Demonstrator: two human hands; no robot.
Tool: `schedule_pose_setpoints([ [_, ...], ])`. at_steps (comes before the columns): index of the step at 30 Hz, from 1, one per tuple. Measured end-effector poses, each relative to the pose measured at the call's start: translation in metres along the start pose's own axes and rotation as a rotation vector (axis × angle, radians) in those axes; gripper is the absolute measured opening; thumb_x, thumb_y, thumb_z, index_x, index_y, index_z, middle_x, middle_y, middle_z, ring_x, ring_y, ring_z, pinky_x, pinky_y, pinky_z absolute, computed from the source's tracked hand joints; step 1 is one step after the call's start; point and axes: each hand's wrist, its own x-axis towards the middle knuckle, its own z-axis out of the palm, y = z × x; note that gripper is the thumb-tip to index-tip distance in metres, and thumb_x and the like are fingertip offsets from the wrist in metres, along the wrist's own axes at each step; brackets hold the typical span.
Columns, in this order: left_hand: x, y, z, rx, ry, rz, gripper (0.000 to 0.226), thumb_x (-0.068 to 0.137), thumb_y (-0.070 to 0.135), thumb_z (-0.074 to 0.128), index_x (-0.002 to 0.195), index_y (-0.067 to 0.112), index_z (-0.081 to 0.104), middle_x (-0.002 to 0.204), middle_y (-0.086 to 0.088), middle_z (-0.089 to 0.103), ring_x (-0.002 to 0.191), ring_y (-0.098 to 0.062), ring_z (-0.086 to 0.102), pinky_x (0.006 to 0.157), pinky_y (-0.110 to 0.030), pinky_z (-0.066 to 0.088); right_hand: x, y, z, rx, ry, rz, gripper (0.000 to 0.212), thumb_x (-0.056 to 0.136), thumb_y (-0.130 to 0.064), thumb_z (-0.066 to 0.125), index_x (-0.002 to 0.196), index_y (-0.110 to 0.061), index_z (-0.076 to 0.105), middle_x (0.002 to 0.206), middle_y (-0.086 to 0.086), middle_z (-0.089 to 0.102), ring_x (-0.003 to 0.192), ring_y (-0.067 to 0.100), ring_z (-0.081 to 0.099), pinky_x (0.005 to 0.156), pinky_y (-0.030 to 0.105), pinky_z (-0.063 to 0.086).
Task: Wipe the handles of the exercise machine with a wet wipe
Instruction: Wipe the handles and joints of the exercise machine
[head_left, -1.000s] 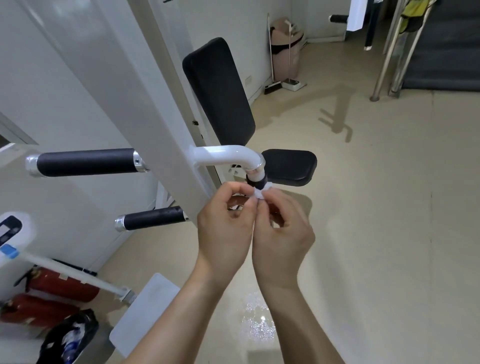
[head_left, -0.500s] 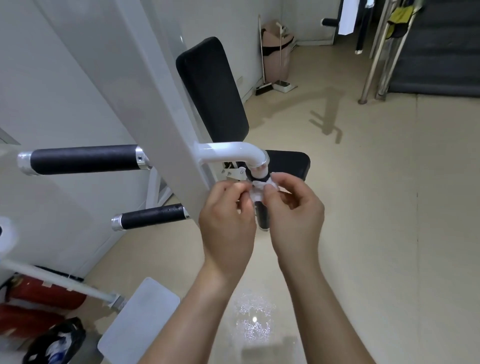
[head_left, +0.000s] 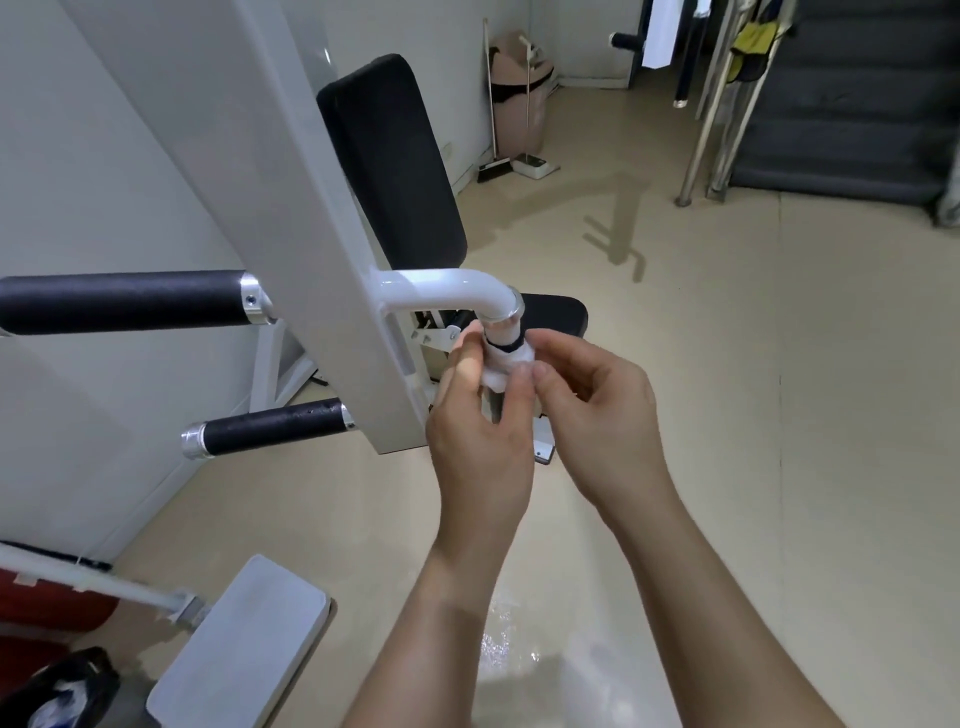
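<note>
We now have wipe (head_left: 506, 364) wrapped round top of downward handle (head_left: 493, 402); before, only bunched there. Left hand (head_left: 480, 441) pinches wipe; right hand (head_left: 592, 410) loosened, fingertips touching. Wiping can start.

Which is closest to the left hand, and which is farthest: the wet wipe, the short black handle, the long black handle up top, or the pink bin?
1. Wet wipe: pinched in the left hand, wrapped on the down-pointing handle.
2. Short black handle: just left, lower.
3. Long black handle: farther left, higher.
4. Pink bin: far back by the wall.
</note>
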Motion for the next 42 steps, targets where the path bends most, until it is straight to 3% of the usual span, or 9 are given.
schedule_pose_setpoints([
  [4,-0.004,0.001,0.006,0.08,0.073,-0.002,0.049,0.09,0.03,0.062,0.137,0.021,0.049,0.13,-0.001,0.061,0.121,-0.015,0.055,0.099,-0.037,0.046,0.005,-0.002,-0.001,-0.103,-0.06,-0.017,0.039,0.085,-0.009,0.042,0.112,-0.024,0.068,0.102,-0.008,0.072,0.096,0.011,0.067,0.087,0.04,0.054],
  [11,0.013,0.007,0.002,0.056,-0.065,-0.056,0.031,0.093,0.036,0.055,0.121,0.023,0.06,0.104,-0.001,0.069,0.096,-0.011,0.062,0.083,-0.019,0.048,0.017,-0.013,-0.017,-0.103,-0.193,-0.03,0.029,0.089,-0.003,0.058,0.107,-0.022,0.072,0.095,-0.01,0.075,0.093,0.006,0.068,0.09,0.037,0.054],
  [17,0.002,0.013,0.038,0.204,0.386,-0.06,0.037,0.089,0.039,0.061,0.121,0.02,0.062,0.111,0.002,0.068,0.103,-0.015,0.061,0.085,-0.026,0.048,0.035,-0.004,-0.024,-0.073,-0.287,-0.049,0.033,0.092,0.001,0.05,0.112,-0.015,0.071,0.098,-0.007,0.075,0.09,0.002,0.07,0.084,0.023,0.054],
  [21,0.001,0.016,0.053,0.371,0.582,-0.001,0.039,0.081,0.039,0.068,0.111,0.014,0.064,0.109,0.001,0.065,0.102,-0.018,0.055,0.084,-0.029,0.046,0.044,0.007,-0.032,0.095,-0.423,0.057,0.03,0.093,-0.006,0.049,0.107,-0.019,0.073,0.098,-0.002,0.075,0.094,0.011,0.07,0.087,0.032,0.053],
  [26,-0.005,0.024,0.056,0.448,0.629,-0.074,0.035,0.081,0.029,0.071,0.111,0.013,0.064,0.1,0.002,0.046,0.086,-0.013,0.047,0.075,-0.028,0.045,0.046,0.011,-0.031,0.333,-0.557,0.122,0.02,0.09,-0.016,0.059,0.106,-0.013,0.072,0.093,0.018,0.072,0.077,0.019,0.064,0.069,0.028,0.052],
  [29,-0.015,0.031,0.058,0.443,0.549,-0.076,0.038,0.088,0.022,0.06,0.125,0.018,0.057,0.106,0.004,0.044,0.082,-0.013,0.054,0.074,-0.027,0.049,0.047,0.013,-0.024,0.325,-0.495,0.157,0.036,0.08,-0.017,0.075,0.115,-0.014,0.068,0.095,0.014,0.073,0.09,0.024,0.071,0.084,0.038,0.057],
  [32,-0.027,0.029,0.057,0.385,0.549,-0.038,0.045,0.089,0.013,0.054,0.134,0.02,0.053,0.115,0.003,0.05,0.092,-0.017,0.06,0.082,-0.028,0.051,0.047,0.01,-0.021,0.341,-0.375,0.087,0.026,0.08,-0.002,0.072,0.105,-0.009,0.07,0.086,0.009,0.073,0.079,0.018,0.071,0.072,0.03,0.058],
  [36,-0.036,0.029,0.052,0.381,0.565,0.079,0.029,0.092,0.017,0.053,0.117,0.02,0.067,0.106,0.013,0.06,0.089,-0.003,0.059,0.08,-0.01,0.044,0.045,0.012,-0.015,0.308,-0.226,0.018,0.016,0.083,-0.003,0.069,0.089,-0.017,0.072,0.078,-0.007,0.072,0.07,0.002,0.067,0.064,0.015,0.05],
  [42,-0.023,0.025,0.037,0.246,0.566,-0.031,0.007,0.089,0.017,0.065,0.087,0.021,0.07,0.082,0.01,0.068,0.081,-0.007,0.065,0.077,-0.034,0.055,0.023,0.021,-0.002,0.128,-0.206,-0.068,0.029,0.092,-0.025,0.06,0.121,-0.025,0.065,0.099,-0.005,0.071,0.097,0.012,0.064,0.077,0.019,0.051],
])
